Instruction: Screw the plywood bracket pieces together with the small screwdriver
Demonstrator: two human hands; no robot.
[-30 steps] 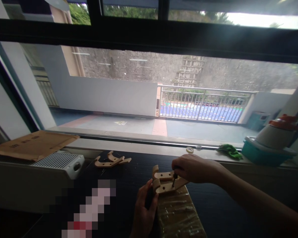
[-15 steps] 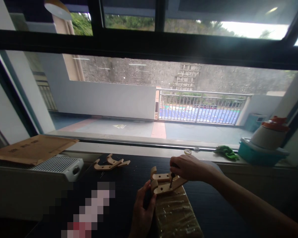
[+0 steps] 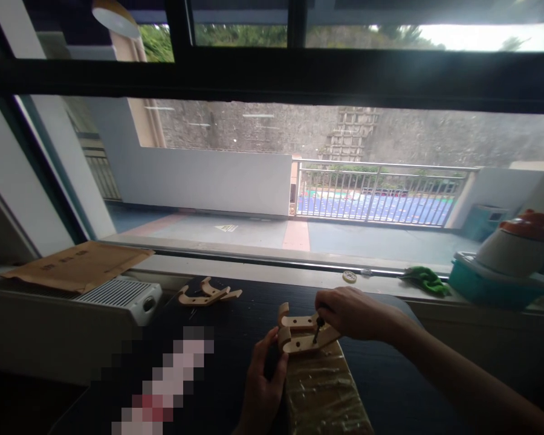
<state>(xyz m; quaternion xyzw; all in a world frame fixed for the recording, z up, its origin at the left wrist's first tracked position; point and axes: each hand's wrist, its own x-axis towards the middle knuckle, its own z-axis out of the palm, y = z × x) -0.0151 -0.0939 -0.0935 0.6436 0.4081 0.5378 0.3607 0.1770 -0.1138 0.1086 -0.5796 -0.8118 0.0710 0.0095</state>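
A pale wooden hook-shaped assembly (image 3: 301,345) with drilled holes and upturned ends rests on a box wrapped in clear tape (image 3: 324,393). My left hand (image 3: 263,383) is closed around the curved ends, thumb on the near side and fingers on the far side. From above, my right hand (image 3: 347,309) grips a screwdriver (image 3: 318,333). Its dark shaft stands nearly upright, the tip at a hole in the near wooden arm. Most of the handle is hidden in my fist. Further left on the dark table lies a second set of wooden hooks (image 3: 206,298).
A brown envelope (image 3: 79,263) lies over a white slatted heater (image 3: 120,294) at left. On the window sill are a tape roll (image 3: 349,276), a green cloth (image 3: 428,281) and a teal container (image 3: 489,284) with a white-and-orange vessel (image 3: 519,248) on top. A pixelated patch covers the table's near left.
The view has shifted slightly, so most of the scene sits a little further right. Both hands keep their hold, and the screwdriver's tip stays at the same hole.
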